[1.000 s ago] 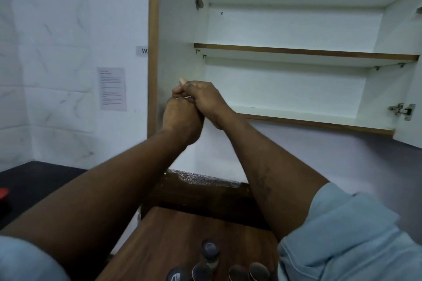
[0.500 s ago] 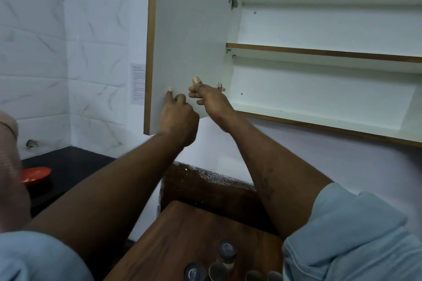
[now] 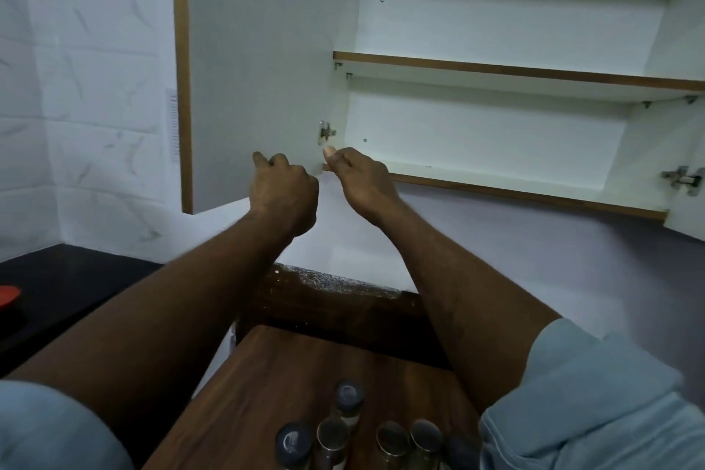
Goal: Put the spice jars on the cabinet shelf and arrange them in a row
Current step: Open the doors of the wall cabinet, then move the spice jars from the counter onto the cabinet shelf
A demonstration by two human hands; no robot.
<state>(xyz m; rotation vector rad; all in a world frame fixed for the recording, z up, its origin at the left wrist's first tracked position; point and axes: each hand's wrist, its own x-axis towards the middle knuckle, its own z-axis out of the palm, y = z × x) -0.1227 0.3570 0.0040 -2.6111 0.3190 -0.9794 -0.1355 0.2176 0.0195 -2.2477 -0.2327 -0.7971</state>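
Note:
Several spice jars (image 3: 347,399) with dark lids stand grouped on the wooden table (image 3: 267,385) at the bottom of view, below my forearms. The white wall cabinet's left door (image 3: 259,69) is swung wide open. Inside are a lower shelf (image 3: 496,174) and an upper shelf (image 3: 496,69), both bare. My left hand (image 3: 284,187) is raised with fingers curled against the door's bottom edge. My right hand (image 3: 362,179) is beside it, fingers curled, thumb up by the lower hinge (image 3: 326,132). Neither hand holds a jar.
The right cabinet door's edge and hinge (image 3: 683,179) show at far right. A dark counter (image 3: 76,279) with a red object (image 3: 7,296) lies to the left. A white tiled wall (image 3: 95,88) is behind, and a dark ledge (image 3: 335,301) sits behind the table.
The left cabinet door has swung from nearly edge-on to wide open. My hands, clasped together a second ago, have come apart and now sit along the door's bottom edge.

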